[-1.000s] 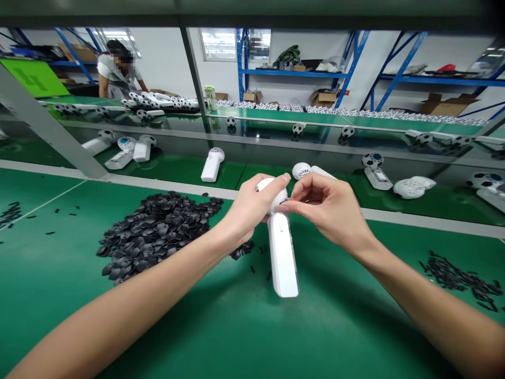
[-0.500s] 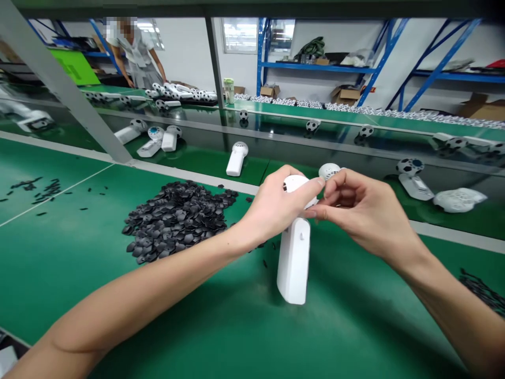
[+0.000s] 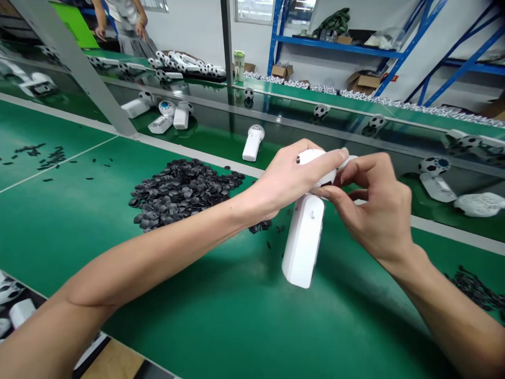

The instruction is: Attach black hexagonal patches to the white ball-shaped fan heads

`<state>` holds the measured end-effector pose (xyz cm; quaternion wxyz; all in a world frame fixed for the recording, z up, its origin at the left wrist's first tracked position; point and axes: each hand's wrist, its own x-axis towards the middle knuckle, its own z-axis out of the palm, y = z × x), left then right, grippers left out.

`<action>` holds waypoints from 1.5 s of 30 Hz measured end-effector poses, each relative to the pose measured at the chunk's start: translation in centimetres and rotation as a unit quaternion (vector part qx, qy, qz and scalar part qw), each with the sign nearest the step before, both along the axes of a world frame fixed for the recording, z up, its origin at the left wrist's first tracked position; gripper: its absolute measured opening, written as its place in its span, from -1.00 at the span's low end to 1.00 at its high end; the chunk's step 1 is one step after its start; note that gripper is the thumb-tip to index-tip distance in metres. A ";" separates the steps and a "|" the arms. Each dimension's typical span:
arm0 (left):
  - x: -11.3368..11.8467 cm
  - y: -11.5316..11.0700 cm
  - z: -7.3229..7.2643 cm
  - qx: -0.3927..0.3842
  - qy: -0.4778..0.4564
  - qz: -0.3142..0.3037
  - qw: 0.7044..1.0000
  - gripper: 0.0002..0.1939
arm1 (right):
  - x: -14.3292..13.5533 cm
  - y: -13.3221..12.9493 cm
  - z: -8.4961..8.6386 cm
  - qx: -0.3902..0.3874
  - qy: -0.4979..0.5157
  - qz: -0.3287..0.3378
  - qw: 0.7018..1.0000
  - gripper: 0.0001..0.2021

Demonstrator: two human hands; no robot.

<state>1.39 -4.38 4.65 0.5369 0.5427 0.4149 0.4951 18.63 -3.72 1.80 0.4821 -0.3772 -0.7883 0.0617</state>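
A white device [image 3: 303,242] with a rounded head and a long handle is held up above the green table. My left hand [image 3: 290,176] wraps round its head from the left, thumb across the top. At the head's right side, my right hand [image 3: 366,197] has thumb and index finger pinched against it; whatever small part may lie between them is hidden. A black patch shows on the head near the right fingertips. The handle hangs down below both hands. Left of the device lies a pile of black pieces [image 3: 183,192].
Beyond the table edge, a dark green belt [image 3: 213,137] carries white devices [image 3: 253,143] and football-patterned ones [image 3: 435,176]. Thin black strips [image 3: 473,289] lie at the right. A slanted grey post [image 3: 74,68] stands left. A person [image 3: 126,26] is across the line.
The view has tilted down and shifted. A black patch now shows on the device's head by my right fingertips. Both hands stay on the device.
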 end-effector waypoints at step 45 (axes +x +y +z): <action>-3.3 4.8 -3.2 0.216 0.112 0.183 0.953 -0.70 | 0.9 -2.3 0.8 0.188 -0.162 0.253 0.935 -0.73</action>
